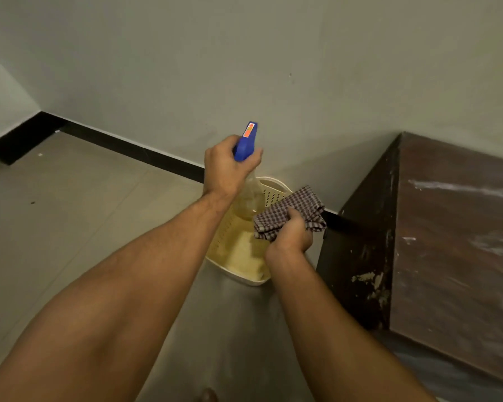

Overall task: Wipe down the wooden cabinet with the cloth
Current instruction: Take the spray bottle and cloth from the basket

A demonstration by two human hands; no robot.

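Left grip [227, 166] clamped on one spray bottle [246, 181]; right grip [291, 233] clutching one cloth [296, 207]; one cabinet [447, 227].

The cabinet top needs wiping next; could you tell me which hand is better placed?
Right: the right hand already grips the checked cloth beside the cabinet; the left hand holds the spray bottle.
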